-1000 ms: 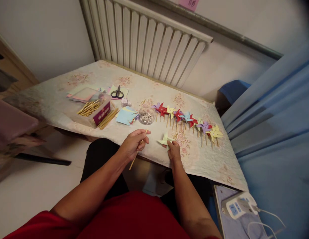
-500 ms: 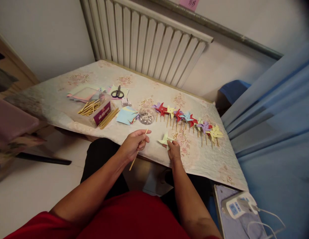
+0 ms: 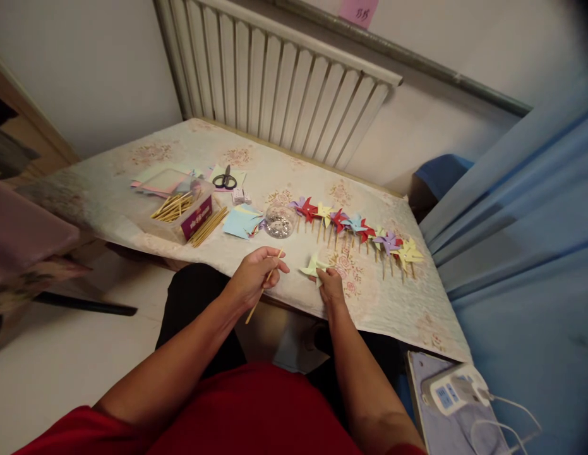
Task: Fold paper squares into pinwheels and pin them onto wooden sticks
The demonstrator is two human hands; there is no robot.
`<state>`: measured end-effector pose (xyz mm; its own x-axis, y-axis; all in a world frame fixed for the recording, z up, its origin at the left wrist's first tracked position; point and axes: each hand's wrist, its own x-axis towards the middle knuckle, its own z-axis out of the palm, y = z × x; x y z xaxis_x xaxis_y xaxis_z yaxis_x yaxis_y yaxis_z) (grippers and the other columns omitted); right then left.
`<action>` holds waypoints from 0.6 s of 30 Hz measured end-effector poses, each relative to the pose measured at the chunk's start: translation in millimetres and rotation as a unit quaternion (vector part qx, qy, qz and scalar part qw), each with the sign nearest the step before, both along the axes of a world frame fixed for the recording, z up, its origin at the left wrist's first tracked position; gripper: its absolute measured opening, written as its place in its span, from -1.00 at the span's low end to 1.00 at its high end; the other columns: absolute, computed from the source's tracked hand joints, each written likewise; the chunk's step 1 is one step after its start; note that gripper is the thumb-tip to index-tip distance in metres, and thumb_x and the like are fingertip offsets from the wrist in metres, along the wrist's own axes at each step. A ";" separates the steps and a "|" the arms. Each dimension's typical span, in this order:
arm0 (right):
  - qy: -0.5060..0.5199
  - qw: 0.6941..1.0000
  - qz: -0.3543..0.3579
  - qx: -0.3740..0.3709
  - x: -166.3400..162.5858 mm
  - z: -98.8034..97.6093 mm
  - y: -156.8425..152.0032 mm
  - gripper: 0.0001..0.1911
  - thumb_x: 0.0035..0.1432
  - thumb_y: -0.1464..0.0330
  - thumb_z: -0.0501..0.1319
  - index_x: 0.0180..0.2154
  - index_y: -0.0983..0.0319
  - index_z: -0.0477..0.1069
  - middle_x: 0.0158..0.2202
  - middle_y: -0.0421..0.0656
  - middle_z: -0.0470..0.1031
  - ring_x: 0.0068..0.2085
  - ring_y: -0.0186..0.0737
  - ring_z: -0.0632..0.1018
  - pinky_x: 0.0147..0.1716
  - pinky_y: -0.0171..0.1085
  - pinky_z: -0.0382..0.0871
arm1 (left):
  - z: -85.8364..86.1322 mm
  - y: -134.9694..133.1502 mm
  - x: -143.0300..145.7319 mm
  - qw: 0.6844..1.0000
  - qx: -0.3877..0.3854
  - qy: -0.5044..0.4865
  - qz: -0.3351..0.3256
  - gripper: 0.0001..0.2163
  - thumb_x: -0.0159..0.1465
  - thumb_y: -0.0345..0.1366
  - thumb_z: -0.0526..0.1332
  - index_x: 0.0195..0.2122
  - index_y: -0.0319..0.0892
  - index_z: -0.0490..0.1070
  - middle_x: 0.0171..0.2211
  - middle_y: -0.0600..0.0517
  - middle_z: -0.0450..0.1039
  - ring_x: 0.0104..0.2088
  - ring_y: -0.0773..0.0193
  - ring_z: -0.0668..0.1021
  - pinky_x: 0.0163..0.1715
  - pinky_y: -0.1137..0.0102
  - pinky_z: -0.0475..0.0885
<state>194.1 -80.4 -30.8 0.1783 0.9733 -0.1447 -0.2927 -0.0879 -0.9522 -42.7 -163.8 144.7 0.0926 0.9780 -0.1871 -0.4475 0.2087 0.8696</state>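
Observation:
My left hand (image 3: 256, 275) is closed around a thin wooden stick (image 3: 252, 309), which slants with its lower end toward my lap. To its right, my right hand (image 3: 330, 284) pinches a pale green paper pinwheel (image 3: 313, 266) just above the table's front edge. The stick and the pinwheel are apart. Beyond my hands stands a clear round dish of pins (image 3: 279, 222). A row of finished pinwheels on sticks (image 3: 340, 218), in red, yellow, purple and blue, lies to the right of that dish.
On the flowered tablecloth (image 3: 294, 180) at left are a plastic box of sticks (image 3: 169, 231), a loose bundle of sticks (image 3: 208, 226), blue paper squares (image 3: 240, 221) and black-handled scissors (image 3: 225, 181). A white power strip (image 3: 452, 393) rests at lower right. A radiator (image 3: 279, 82) stands behind.
My hands keep their holds on the stick and the pinwheel, almost still. The pinwheel has turned slightly in my right hand. The view has shifted a little.

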 end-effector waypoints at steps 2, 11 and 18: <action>0.026 0.999 -0.013 -0.024 -3.6 10.0 -3.6 -0.62 -0.29 0.30 0.47 -0.52 0.22 0.27 -0.48 -0.30 0.48 -0.46 -0.35 0.52 -0.43 -0.31 0.54 | -0.3 -1.2 -0.3 1.000 0.005 -0.001 0.005 -0.77 0.05 -0.29 0.33 -0.30 -0.24 0.38 -0.44 0.03 0.49 -0.70 0.53 0.28 -0.72 0.53 -0.05; 0.101 0.989 0.095 0.050 -37.2 108.8 -41.0 -0.72 -0.17 0.31 0.45 -0.39 0.22 0.44 -0.39 -0.22 0.55 -0.40 -0.32 0.54 -0.40 -0.36 0.46 | -6.7 -0.8 -0.8 1.000 0.006 0.012 0.026 -0.81 0.04 -0.32 0.34 -0.32 -0.24 0.44 -0.65 0.16 0.29 -0.67 0.49 0.27 -0.68 0.54 0.01; -0.150 0.943 0.210 0.212 -61.4 170.6 -72.3 -0.84 0.00 0.29 0.40 -0.43 0.21 0.47 -0.41 -0.21 0.52 -0.37 -0.28 0.50 -0.35 -0.31 0.40 | -1.1 -6.4 1.4 1.000 -0.009 0.003 0.014 -0.77 0.00 -0.29 0.40 -0.33 -0.22 0.46 -0.58 0.13 0.39 -0.62 0.46 0.36 -0.60 0.53 0.15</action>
<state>132.7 -152.7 139.8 -0.2646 0.9262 0.2686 -0.0290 0.2708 -0.9622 -41.3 -170.2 143.6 0.0639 0.9765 -0.2057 -0.4479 0.2123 0.8685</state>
